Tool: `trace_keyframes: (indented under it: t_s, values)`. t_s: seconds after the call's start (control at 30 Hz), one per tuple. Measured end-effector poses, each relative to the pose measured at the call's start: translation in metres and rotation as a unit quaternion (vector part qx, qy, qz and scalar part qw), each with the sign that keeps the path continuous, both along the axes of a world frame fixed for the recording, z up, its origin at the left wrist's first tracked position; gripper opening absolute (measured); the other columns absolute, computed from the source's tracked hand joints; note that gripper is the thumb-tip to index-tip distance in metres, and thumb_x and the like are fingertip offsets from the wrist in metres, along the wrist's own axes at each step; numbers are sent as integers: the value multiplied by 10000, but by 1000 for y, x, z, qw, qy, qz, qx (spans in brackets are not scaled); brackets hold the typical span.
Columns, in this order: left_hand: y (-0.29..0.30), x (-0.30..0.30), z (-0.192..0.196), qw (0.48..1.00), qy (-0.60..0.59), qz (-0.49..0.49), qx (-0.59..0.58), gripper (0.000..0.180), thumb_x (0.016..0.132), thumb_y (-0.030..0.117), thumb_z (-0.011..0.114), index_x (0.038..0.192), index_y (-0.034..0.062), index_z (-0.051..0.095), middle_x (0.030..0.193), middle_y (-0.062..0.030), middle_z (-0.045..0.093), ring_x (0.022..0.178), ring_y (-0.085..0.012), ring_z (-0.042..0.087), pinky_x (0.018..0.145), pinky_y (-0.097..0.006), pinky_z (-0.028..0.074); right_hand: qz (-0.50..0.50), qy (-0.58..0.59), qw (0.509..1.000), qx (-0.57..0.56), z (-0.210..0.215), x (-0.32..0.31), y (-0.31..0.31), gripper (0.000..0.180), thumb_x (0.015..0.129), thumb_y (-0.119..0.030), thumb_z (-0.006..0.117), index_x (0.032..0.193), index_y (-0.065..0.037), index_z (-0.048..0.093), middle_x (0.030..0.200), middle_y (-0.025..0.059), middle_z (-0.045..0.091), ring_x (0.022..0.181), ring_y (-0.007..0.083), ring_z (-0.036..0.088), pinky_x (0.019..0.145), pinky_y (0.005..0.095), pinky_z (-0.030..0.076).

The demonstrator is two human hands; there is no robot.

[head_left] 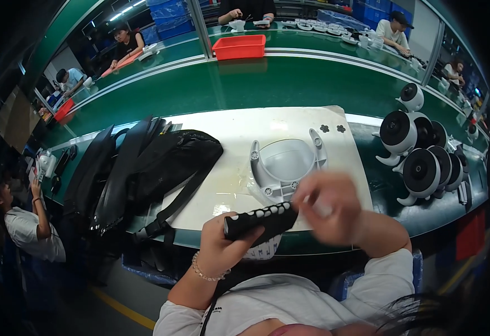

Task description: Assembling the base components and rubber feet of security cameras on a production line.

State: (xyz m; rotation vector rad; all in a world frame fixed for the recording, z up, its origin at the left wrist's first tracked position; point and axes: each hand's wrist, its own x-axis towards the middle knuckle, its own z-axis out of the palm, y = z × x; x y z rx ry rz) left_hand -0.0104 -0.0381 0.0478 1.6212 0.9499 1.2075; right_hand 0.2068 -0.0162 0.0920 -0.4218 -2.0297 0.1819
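Note:
My left hand (222, 242), with a beaded bracelet at the wrist, grips a black sheet (267, 221) folded or bent over, with a row of white round dots along its upper edge. Close by the sheet's right end is my right hand (330, 207), smeared by motion; whether its fingers hold anything does not show. Just beyond both hands a white plastic part (284, 157) with two curved arms and a rounded shell lies on the pale mat (233, 126). Two small black flower-shaped pieces (332, 129) rest at the mat's far right.
Black bags with straps (166, 162) are heaped at the left. Several round white-and-black units (418, 168) stand stacked at the right. Behind the green belt (312, 84) sits a red bin (239, 47), with people working at the far bench and one person at left.

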Motion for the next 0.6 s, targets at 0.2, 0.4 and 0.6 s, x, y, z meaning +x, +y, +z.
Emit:
trace_keyframes:
  t_s: [0.2,0.4,0.6]
  values:
    - [8,11,-11,994,53,-54,83,270,678,39,724,933,11,642,1283,-134,485,1002,-189,569,744,-265,479,-117,147,928,-323,20,39,41,657,774,106,500,1349,-111,269,1105,112,419,835,114,480,752,237,440]
    - [12,15,-29,992,76,-64,72,471,696,86,726,1120,-31,557,1360,-134,421,952,-215,624,740,-284,497,-152,98,916,-358,28,38,38,649,772,86,517,1345,-113,288,1102,126,448,834,123,514,684,228,474]
    - [17,12,-39,983,101,-61,143,276,696,91,714,925,-37,629,1339,-161,436,852,-230,654,705,-278,504,-257,-5,924,-283,32,30,27,651,785,74,530,1335,-189,301,1071,115,558,833,197,611,659,294,498]
